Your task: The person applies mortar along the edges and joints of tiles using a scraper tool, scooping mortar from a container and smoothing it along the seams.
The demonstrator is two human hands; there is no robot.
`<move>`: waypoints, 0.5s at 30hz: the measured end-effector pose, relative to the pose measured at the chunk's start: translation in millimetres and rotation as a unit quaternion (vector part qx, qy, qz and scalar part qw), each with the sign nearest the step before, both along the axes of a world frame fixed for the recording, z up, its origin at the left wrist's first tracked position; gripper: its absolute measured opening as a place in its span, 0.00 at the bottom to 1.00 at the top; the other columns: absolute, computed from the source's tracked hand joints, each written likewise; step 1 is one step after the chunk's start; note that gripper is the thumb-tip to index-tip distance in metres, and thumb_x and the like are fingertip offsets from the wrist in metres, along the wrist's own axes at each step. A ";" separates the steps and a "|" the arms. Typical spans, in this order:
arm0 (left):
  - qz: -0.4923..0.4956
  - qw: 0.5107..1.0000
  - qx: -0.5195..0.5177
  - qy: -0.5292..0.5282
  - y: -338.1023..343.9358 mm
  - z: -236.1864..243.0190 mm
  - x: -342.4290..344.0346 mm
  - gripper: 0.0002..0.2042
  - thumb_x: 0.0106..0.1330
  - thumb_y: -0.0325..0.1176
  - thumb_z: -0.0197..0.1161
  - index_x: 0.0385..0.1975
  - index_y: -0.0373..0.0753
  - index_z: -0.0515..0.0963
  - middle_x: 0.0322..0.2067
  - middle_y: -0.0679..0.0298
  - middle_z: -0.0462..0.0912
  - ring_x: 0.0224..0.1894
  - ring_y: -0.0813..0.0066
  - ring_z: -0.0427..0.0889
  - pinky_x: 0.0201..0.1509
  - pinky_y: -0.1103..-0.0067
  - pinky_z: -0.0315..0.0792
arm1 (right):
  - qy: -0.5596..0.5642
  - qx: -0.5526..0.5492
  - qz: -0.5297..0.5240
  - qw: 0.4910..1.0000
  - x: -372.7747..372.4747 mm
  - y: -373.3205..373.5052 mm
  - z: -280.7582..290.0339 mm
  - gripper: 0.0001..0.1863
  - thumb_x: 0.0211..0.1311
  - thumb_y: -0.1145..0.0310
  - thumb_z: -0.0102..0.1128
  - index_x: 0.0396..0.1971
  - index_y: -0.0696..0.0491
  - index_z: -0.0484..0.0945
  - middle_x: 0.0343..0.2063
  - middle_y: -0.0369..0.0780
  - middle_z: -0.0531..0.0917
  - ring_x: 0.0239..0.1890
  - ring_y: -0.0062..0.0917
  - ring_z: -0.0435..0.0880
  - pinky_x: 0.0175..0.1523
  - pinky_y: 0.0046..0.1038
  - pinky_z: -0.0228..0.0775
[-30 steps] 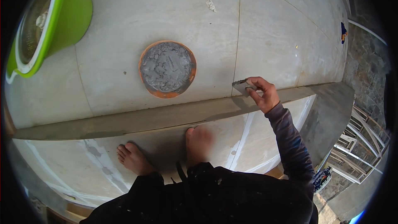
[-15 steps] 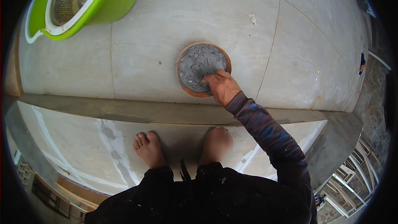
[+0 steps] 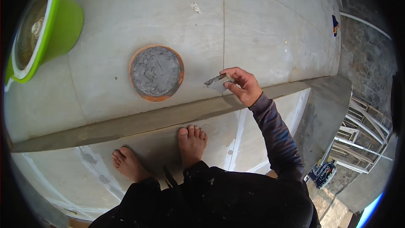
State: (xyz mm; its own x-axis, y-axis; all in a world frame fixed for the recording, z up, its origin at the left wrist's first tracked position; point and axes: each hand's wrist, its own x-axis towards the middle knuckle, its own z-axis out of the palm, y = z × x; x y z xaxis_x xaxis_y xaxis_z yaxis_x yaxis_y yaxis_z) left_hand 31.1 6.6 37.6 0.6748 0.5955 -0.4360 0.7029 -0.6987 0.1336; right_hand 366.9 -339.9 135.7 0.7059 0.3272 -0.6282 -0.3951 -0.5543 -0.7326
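My right hand (image 3: pixel 244 84) is closed on a small flat putty scraper (image 3: pixel 220 84), whose edge carries a lump of grey paste. It is held in the air right of an orange bowl (image 3: pixel 182 73) that stands on pale floor tiles, filled with thick grey paste (image 3: pixel 154 69) with a rough, furrowed surface. Below the bowl runs a step edge with a grey cement band (image 3: pixel 97 127). My bare feet (image 3: pixel 192 145) stand on the lower tiled tread (image 3: pixel 219 152), which has white streaks along its joints. My left hand is out of view.
A green bucket (image 3: pixel 63 25) with a perforated metal basket sits at upper left. A scrap (image 3: pixel 195 7) lies on the upper tiles, a small dark object (image 3: pixel 335 25) at their right edge. Down at right, pale slatted pieces (image 3: pixel 360 137) lie beside a dark printed bag (image 3: pixel 323 173).
My right hand dipped the scraper into the bowl half a second ago; it has since lifted out to the right, with paste now along the scraper's edge. The view has shifted and turned slightly.
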 end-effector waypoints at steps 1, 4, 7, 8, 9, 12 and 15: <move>-0.013 0.999 -0.028 0.004 -4.6 -15.4 -6.4 0.15 0.80 0.40 0.44 0.47 0.33 0.72 0.49 0.45 0.76 0.59 0.40 0.73 0.68 0.56 0.65 | -0.041 -0.069 -0.022 0.997 0.1 -34.7 27.5 0.20 0.66 0.80 0.67 0.57 0.57 0.79 0.46 0.39 0.88 0.52 0.23 0.86 0.59 0.27 0.77; -0.054 0.992 0.108 0.028 8.9 2.4 -16.9 0.09 0.78 0.35 0.48 0.49 0.38 0.70 0.49 0.48 0.75 0.58 0.41 0.76 0.64 0.56 0.70 | -0.094 -0.285 0.015 0.954 1.6 -106.2 83.7 0.16 0.63 0.80 0.68 0.51 0.57 0.84 0.41 0.41 0.89 0.48 0.27 0.88 0.57 0.28 0.78; -0.121 0.980 0.144 0.068 0.5 13.4 7.1 0.08 0.80 0.33 0.46 0.51 0.37 0.67 0.53 0.47 0.74 0.66 0.41 0.73 0.69 0.58 0.71 | -0.149 -0.447 0.090 0.877 -16.4 -175.9 107.8 0.13 0.58 0.80 0.69 0.44 0.56 0.86 0.37 0.43 0.89 0.44 0.35 0.87 0.53 0.32 0.80; -0.127 0.980 0.139 0.064 -3.7 18.7 16.6 0.08 0.80 0.33 0.46 0.51 0.37 0.67 0.53 0.47 0.74 0.66 0.41 0.73 0.69 0.58 0.71 | -0.148 -0.453 0.085 0.875 -25.9 -192.3 106.3 0.13 0.58 0.80 0.69 0.44 0.56 0.86 0.37 0.43 0.89 0.44 0.35 0.87 0.53 0.32 0.80; -0.102 0.984 0.099 0.104 -9.5 25.2 28.0 0.08 0.80 0.33 0.46 0.51 0.38 0.67 0.54 0.47 0.74 0.66 0.40 0.74 0.70 0.57 0.70 | -0.168 -0.472 0.119 0.857 -34.2 -208.0 103.8 0.12 0.57 0.79 0.69 0.42 0.55 0.86 0.37 0.43 0.89 0.43 0.38 0.86 0.51 0.36 0.79; -0.095 0.983 0.103 0.117 -9.4 18.7 19.0 0.09 0.80 0.34 0.47 0.52 0.38 0.66 0.58 0.45 0.75 0.66 0.39 0.74 0.70 0.56 0.70 | -0.206 -0.486 0.164 0.833 -50.1 -227.8 81.4 0.11 0.55 0.78 0.69 0.38 0.52 0.87 0.36 0.40 0.89 0.43 0.42 0.83 0.50 0.41 0.79; -0.113 0.980 0.140 0.085 -7.8 8.9 8.0 0.10 0.80 0.34 0.46 0.53 0.37 0.66 0.61 0.43 0.74 0.67 0.39 0.73 0.71 0.55 0.69 | -0.228 -0.504 0.196 0.809 -55.0 -224.5 69.1 0.12 0.53 0.77 0.69 0.38 0.49 0.88 0.36 0.37 0.88 0.45 0.39 0.84 0.52 0.39 0.78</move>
State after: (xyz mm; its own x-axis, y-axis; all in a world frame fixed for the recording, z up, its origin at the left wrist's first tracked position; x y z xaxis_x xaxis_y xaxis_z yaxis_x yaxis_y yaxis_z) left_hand 39.1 -1.3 46.5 0.7354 0.5510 -0.3945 0.5212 -0.8319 -0.1903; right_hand 311.9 -564.4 204.8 0.9056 0.0657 -0.4191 0.1407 -0.9785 0.1506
